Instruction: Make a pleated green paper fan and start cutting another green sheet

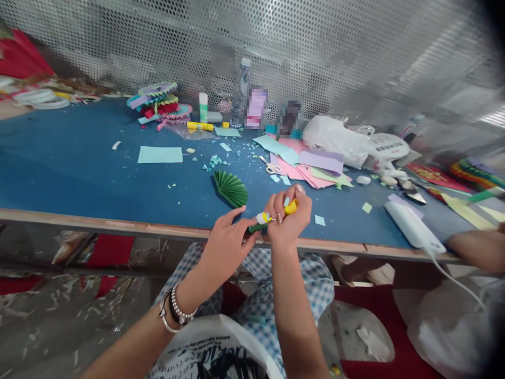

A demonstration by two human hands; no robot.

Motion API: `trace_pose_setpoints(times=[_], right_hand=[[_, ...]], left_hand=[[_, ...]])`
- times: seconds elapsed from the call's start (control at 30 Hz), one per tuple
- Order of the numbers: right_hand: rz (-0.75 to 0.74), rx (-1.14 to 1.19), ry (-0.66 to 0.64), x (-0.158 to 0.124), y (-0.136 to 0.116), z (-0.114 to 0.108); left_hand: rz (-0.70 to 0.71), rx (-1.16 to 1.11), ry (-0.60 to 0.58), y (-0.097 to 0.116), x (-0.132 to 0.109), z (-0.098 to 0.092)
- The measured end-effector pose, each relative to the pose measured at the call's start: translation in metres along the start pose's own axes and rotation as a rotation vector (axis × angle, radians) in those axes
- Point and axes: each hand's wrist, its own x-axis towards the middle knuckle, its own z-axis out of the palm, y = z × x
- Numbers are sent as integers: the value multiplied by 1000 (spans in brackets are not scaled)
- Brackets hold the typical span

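Observation:
My right hand is wrapped round a yellow and white glue stick, whose white end points left. Just under that end is a narrow piece of dark green folded paper, held at the table's front edge by the fingers of my left hand. Whether the glue touches the paper I cannot tell. Beyond my left fingertips a pleated green paper fan lies spread on the blue table.
White scissors lie beside stacked coloured paper. A light blue paper rectangle is on the left. At the back stand a water bottle and another glue stick. A white corded device and another person's hand are at right.

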Motion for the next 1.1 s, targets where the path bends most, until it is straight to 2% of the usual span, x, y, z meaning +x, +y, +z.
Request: trace_pose_setpoints(times=[0.2, 0.43, 0.67, 0.77, 0.9, 1.1], right_hand=[[-2, -13, -3, 0, 8, 1], [32, 58, 10, 1, 9, 1], [205, 255, 122, 10, 9, -16], [217, 334, 132, 12, 13, -23], [185, 440, 66, 11, 16, -25], [244, 498, -148, 9, 14, -25]], left_hand=[[79, -58, 61, -7, -9, 3], [224, 88, 139, -21, -27, 3], [169, 144, 184, -21, -29, 11], [188, 145, 194, -20, -30, 14], [253, 137, 288, -24, -33, 19], [287, 162, 322, -30, -35, 24]])
